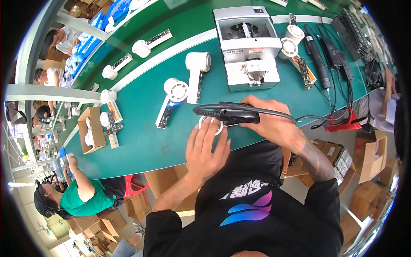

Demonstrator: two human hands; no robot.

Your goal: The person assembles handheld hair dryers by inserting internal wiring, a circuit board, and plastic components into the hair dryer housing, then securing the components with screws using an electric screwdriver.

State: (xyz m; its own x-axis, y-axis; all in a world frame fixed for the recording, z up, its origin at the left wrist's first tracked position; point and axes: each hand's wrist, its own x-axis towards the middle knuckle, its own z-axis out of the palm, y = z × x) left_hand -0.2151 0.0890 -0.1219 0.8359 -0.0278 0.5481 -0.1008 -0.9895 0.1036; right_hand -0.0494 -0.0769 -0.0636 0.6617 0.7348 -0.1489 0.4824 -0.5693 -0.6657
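Observation:
In my right hand [272,118] is a black corded electric screwdriver [239,115], its cable looping back over my wrist. Below the tool, at the table's near edge, lies a white handheld fan [217,128], mostly covered. The fingers of my left hand [206,150] curl over the fan's round head. The screwdriver's tip is hidden. Farther off, another white fan [176,92] has its circuit board showing along the handle, and a second one [197,68] lies beside it.
A grey-white screw feeder [248,51] stands ahead. Right of it are more fans [289,47], a second electric screwdriver [317,58] and black cables. A cardboard box [90,130] sits at the left. A person in a green shirt [81,192] works at the left, near cartons.

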